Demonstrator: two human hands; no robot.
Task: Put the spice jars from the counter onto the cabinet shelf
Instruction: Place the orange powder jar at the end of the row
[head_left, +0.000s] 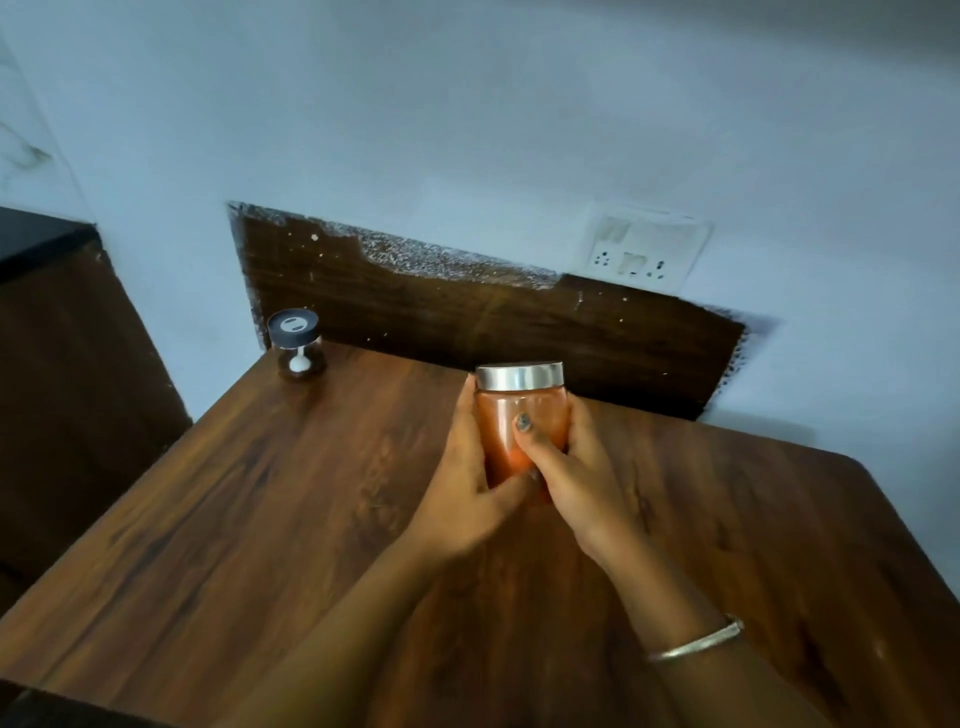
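Observation:
A glass jar (511, 421) of orange-red spice with a silver metal lid sits between both my hands, above the wooden counter (260, 519). My left hand (467, 478) grips its left side, thumb across the bottom front. My right hand (566, 467) grips its right side, thumb curled over the front. Whether the jar's base touches the counter is hidden by my hands. A second small jar (297, 343) with a dark lid and a white spoon inside stands at the counter's far left corner. No cabinet shelf is in view.
A dark wooden backboard (467, 322) runs along the wall behind the counter. A white socket plate (644, 254) is on the wall at the right. A dark lower surface (36, 239) lies at the far left.

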